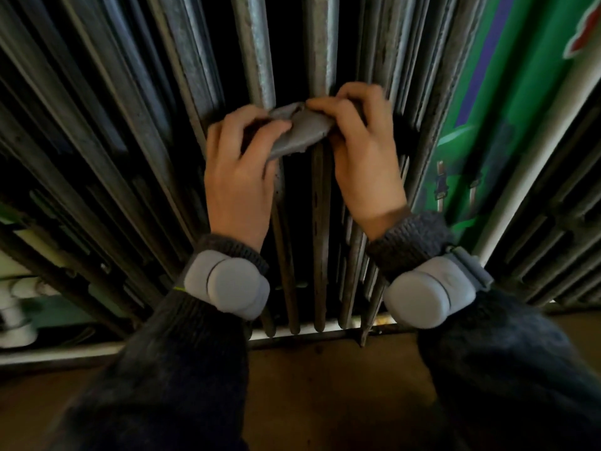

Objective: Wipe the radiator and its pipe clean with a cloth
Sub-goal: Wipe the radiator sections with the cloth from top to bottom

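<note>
Wiping radiator [260,53] columns, both hands pinching cloth [300,130].
Left hand [239,177], right hand [364,157] grip opposite ends; next, likely drag it along the column.

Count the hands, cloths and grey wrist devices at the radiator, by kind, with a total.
Hands: 2, left hand, right hand
Cloth: 1, gripped by both hands
Wrist devices: 2, left wrist device, right wrist device
Total: 5
</note>
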